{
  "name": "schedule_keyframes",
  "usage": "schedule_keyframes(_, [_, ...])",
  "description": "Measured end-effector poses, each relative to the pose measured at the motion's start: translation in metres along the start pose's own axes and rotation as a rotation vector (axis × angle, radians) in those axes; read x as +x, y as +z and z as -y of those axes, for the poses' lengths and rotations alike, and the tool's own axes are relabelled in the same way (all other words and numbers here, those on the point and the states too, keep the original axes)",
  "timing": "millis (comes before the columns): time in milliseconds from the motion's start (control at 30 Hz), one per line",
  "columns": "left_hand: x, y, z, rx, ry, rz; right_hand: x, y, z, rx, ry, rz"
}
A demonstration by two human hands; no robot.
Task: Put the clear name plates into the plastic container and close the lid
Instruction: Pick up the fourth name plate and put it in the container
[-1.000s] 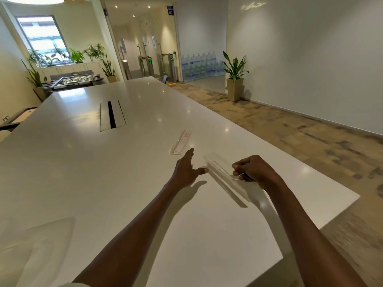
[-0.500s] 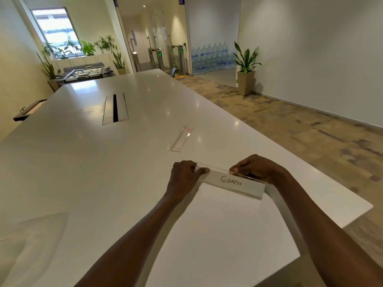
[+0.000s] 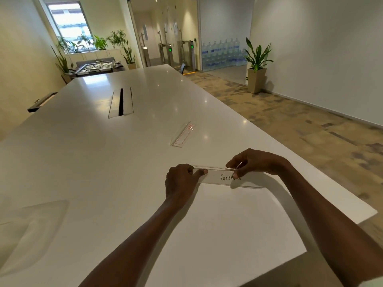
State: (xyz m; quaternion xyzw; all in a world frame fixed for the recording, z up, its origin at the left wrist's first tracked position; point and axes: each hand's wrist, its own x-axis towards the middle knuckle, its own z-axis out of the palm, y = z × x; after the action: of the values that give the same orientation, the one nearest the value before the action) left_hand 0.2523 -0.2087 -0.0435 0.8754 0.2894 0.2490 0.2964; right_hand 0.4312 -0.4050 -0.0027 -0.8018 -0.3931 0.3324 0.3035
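Observation:
A clear name plate (image 3: 217, 176) with handwritten black letters stands on the white table (image 3: 103, 162) near its right edge. My left hand (image 3: 181, 181) pinches its left end between thumb and fingers. My right hand (image 3: 255, 162) pinches it right of the middle, the thumb covering part of the writing. A second clear name plate (image 3: 183, 134) with red marking lies flat farther along the table, untouched. A clear plastic container or lid (image 3: 31, 233) shows faintly at the lower left; I cannot tell which it is.
A cable slot (image 3: 121, 102) is set into the table's middle. The table's right edge runs close to my right arm, with carpet floor beyond. A potted plant (image 3: 257, 67) stands by the right wall, water bottles (image 3: 223, 55) behind glass.
One second ago only my right hand held the plate tilted. My left hand then took its left end. The right hand has since slid inward over the writing.

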Motion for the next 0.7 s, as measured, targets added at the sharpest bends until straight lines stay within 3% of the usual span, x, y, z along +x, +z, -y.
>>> schedule_keyframes(700, [-0.006,-0.006,0.012,-0.110,-0.011,-0.047,-0.005,0.008,0.006,-0.262,0.007,-0.187])
